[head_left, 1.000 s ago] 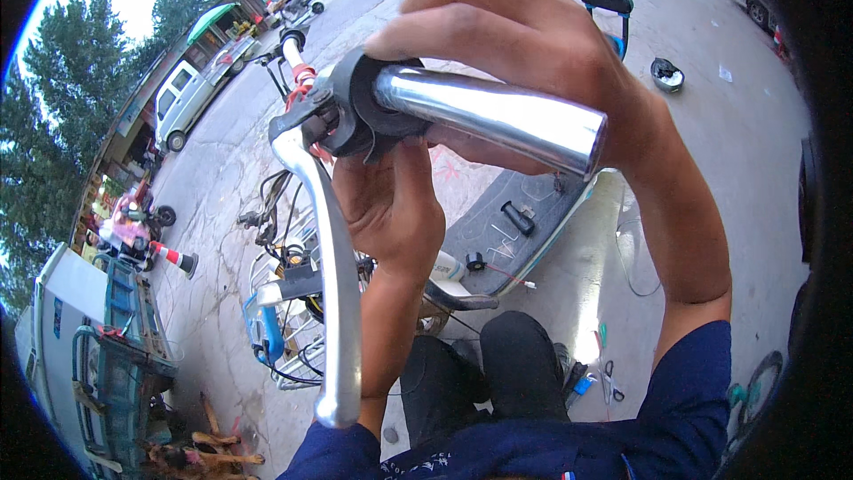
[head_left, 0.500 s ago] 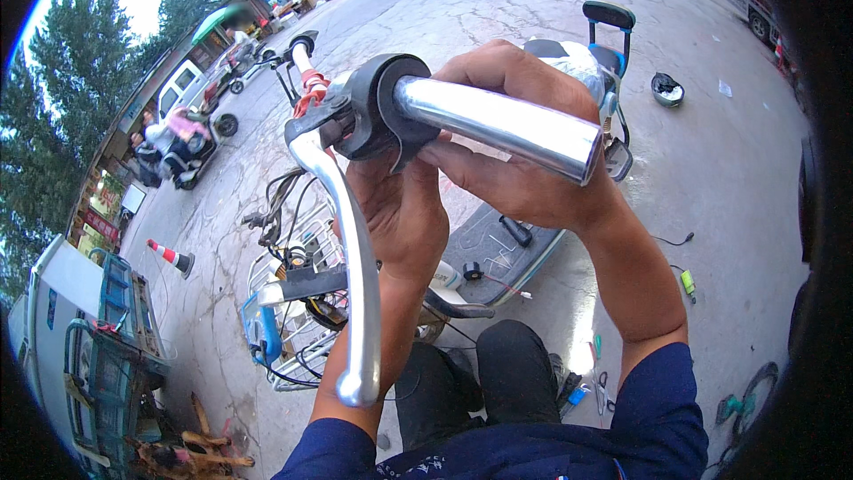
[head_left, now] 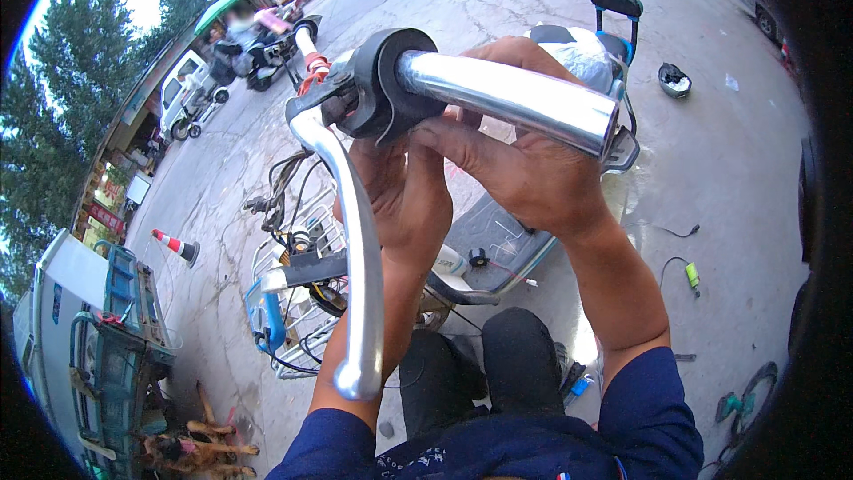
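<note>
A bare chrome handlebar tube (head_left: 511, 96) runs close before me, with a black plastic control housing (head_left: 380, 80) wrapped around it. From the housing a silver brake lever (head_left: 354, 249) hangs down toward me. My left hand (head_left: 404, 200) is closed on the underside of the housing, its fingertips partly hidden. Beside it, my right hand (head_left: 533, 169) has its thumb pressed at the housing's lower edge and its fingers curled behind the tube. Red wrapping (head_left: 314, 71) sits farther along the bar.
Below are a scooter's footboard (head_left: 498, 244), white wire basket (head_left: 298, 338) and loose cables. A helmet (head_left: 674, 81) lies on the pavement at right. At left stand a traffic cone (head_left: 176, 247), a blue-green cart (head_left: 120, 347) and a lying dog (head_left: 200, 449). Riders pass farther back.
My right thumb has shifted slightly left and up along the housing's lower edge. The view has moved slightly. Riders on a scooter at the back left have moved away.
</note>
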### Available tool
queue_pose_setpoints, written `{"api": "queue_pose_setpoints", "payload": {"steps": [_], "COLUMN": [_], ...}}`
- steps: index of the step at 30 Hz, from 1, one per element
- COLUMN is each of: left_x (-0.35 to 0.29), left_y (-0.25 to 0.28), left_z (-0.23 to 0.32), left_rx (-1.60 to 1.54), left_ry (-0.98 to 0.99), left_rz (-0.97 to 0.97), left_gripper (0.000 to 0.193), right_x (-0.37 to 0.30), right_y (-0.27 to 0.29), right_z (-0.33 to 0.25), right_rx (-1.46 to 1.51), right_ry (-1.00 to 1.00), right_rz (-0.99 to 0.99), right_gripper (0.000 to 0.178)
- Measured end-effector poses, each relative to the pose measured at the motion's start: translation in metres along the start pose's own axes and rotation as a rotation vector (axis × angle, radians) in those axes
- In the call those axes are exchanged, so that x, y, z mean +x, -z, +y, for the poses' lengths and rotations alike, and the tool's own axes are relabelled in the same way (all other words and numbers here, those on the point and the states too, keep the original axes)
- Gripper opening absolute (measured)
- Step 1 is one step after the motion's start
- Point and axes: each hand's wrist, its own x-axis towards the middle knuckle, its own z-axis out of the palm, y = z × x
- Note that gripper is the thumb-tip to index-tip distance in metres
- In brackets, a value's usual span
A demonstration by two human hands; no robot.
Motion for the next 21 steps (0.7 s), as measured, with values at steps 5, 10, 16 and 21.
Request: {"api": "queue_pose_setpoints", "payload": {"steps": [5,10,16,21], "left_x": [-0.003,-0.002,0.001,0.001], "left_y": [0.003,-0.001,0.004,0.016], "left_z": [-0.001,0.002,-0.004,-0.004], "left_rx": [-0.125,-0.138,-0.069,0.119], "left_ry": [0.041,0.095,0.024,-0.018], "left_rz": [-0.010,0.024,-0.012,-0.142], "left_gripper": [0.021,0.018,0.020,0.028], "right_x": [-0.003,-0.006,-0.005,-0.001], "right_y": [-0.009,-0.016,-0.013,-0.011], "right_z": [-0.001,-0.001,-0.001,-0.003], "right_rx": [0.028,0.058,-0.035,-0.033], "right_ry": [0.012,0.027,0.067,0.080], "right_rz": [0.080,0.154,0.083,0.079], "right_gripper": [0.042,0.046,0.047,0.045]}}
